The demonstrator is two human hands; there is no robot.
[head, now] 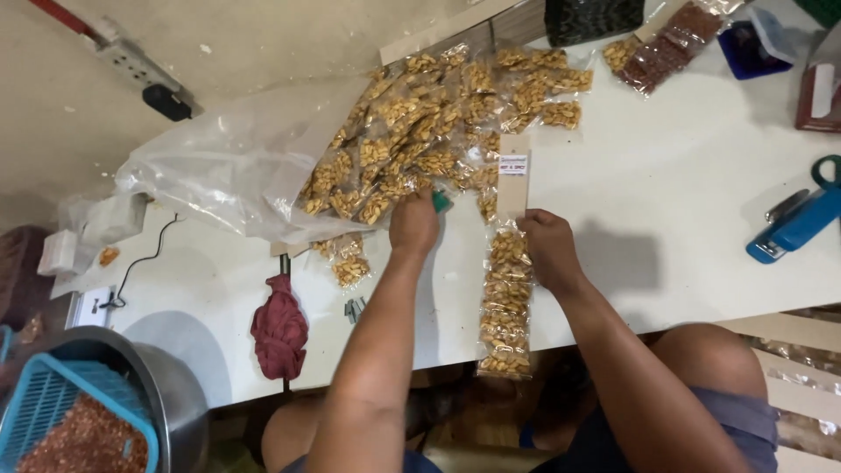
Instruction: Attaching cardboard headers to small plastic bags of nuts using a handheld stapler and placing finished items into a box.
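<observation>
My right hand point(550, 248) presses flat on the top of a strip of peanut packets point(506, 302) fixed to a cardboard header point(513, 182), and the strip's lower end hangs over the near edge of the white desk point(683, 219). My left hand point(413, 223) is closed around something green at the edge of the packet pile point(438, 131); I cannot tell what it is. I judge the overhanging strip could slide off if my right hand lifts, pulled by its own hanging weight. The pile spills from a clear plastic bag point(210, 166) and crowds my left hand, so a loose packet point(350, 270) could get knocked off. A blue stapler point(793, 223) sits well apart to my right, and a red cloth point(280, 328) hangs at the near edge.
</observation>
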